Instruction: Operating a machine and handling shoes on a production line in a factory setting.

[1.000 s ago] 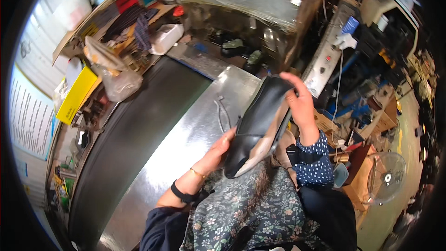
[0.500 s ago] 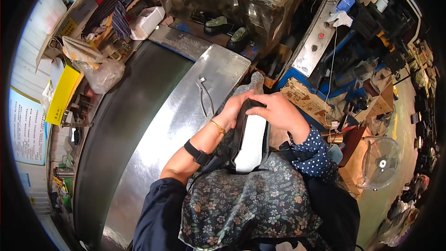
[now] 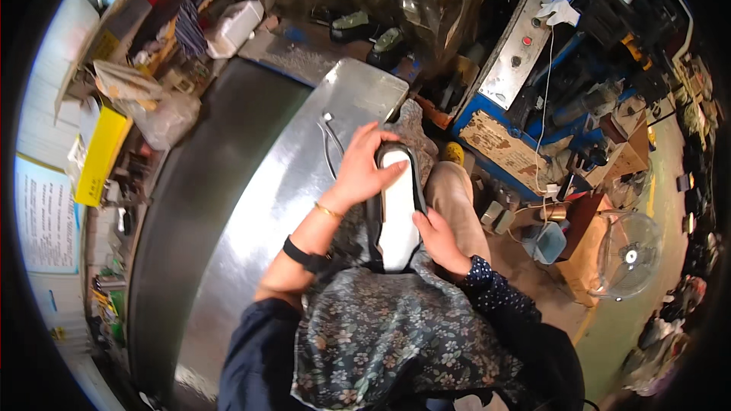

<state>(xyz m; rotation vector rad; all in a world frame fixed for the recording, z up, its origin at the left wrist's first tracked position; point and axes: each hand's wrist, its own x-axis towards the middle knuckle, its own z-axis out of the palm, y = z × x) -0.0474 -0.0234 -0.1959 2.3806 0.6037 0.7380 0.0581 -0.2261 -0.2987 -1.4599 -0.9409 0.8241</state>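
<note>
A black shoe upper (image 3: 419, 190) with a long white sole-shaped bottom (image 3: 397, 209) facing up rests at my lap, over a dark floral apron (image 3: 396, 327). My left hand (image 3: 362, 171) closes around its far end, thumb on the white surface and fingers over the black edge. Lower down, my right hand (image 3: 444, 243) grips the right rim with its thumb on top. What lies inside the upper is hidden. Left of it, a pair of metal pincers (image 3: 327, 141) lies on the shiny metal tabletop (image 3: 259, 183).
A dark conveyor belt (image 3: 213, 183) runs along the left. Two dark green shoes, one of them a near shoe (image 3: 388, 39), stand by the machine at the back. At right are a control panel (image 3: 525, 42), a blue bin (image 3: 547, 243) and a round fan (image 3: 628, 256).
My right hand has slid from the upper's far end down to its right side. My left hand now wraps the far end, thumb on the white bottom.
</note>
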